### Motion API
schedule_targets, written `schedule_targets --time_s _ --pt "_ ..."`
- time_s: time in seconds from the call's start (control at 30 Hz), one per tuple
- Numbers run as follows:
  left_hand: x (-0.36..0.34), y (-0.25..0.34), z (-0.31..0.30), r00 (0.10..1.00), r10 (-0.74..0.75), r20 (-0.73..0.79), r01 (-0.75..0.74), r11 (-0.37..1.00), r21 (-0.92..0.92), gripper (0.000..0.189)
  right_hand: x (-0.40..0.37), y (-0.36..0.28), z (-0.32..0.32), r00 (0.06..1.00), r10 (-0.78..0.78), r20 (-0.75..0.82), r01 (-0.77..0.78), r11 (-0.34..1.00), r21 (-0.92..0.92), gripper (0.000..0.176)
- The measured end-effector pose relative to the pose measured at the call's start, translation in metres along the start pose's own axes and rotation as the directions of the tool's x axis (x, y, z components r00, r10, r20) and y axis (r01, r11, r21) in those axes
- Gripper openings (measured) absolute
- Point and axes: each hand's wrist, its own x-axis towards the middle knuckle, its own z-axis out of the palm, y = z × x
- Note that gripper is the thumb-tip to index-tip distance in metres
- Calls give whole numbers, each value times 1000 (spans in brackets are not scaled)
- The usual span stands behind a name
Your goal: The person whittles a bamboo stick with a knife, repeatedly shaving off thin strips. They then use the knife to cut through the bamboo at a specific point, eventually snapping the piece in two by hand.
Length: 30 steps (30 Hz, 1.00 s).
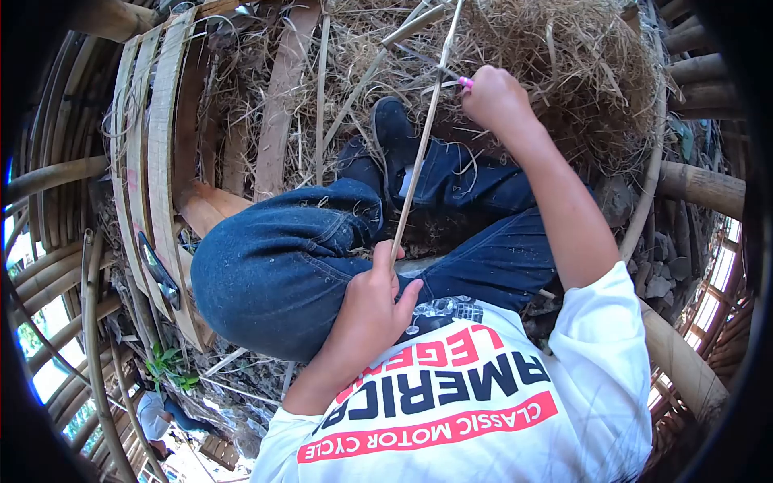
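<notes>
My left hand (374,302) is closed around the lower end of a long thin bamboo strip (427,133) above my lap. The strip slants up and away past my shoes. At the upper right, my right hand (495,97) grips the pink handle of a knife (465,81). Its thin blade points to the upper left and crosses the strip, seemingly touching it. My crossed legs in blue jeans (274,266) lie beneath the strip.
Dry fibre shavings (564,64) are heaped beyond my feet. Wooden planks (165,121) stand at the left, with a dark object (159,270) on them. Bamboo poles (700,189) surround the place. Another person (153,414) is at the lower left.
</notes>
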Motion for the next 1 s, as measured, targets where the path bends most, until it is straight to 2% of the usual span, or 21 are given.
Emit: schedule_targets --time_s 0.3,0.37,0.7,0.8,0.87,0.93,1.0 --pt "3 1 0 1000 8 -1 -8 1000 8 35 24 1 -2 1000 -18 -6 18 999 -28 25" --pt "1 1 2 1000 17 0 -17 999 27 35 29 6 -1 998 24 -58 -25 1000 -11 25" --pt "3 -2 2 999 31 -17 -31 999 31 36 35 3 6 994 15 -105 -18 999 -30 25" --pt "3 1 0 1000 14 -26 -13 999 34 36 33 8 10 988 -17 -150 14 1000 -24 25" --pt "1 3 -5 1000 -15 13 16 999 -29 37 15 7 12 985 -37 -169 63 987 151 26" --pt "2 3 -5 1000 -18 6 18 999 -45 36 -20 1 12 960 -152 -237 202 957 206 28" --pt "3 1 -3 1000 -22 13 23 998 -63 36 -71 -20 7 961 -195 -198 237 947 215 27"
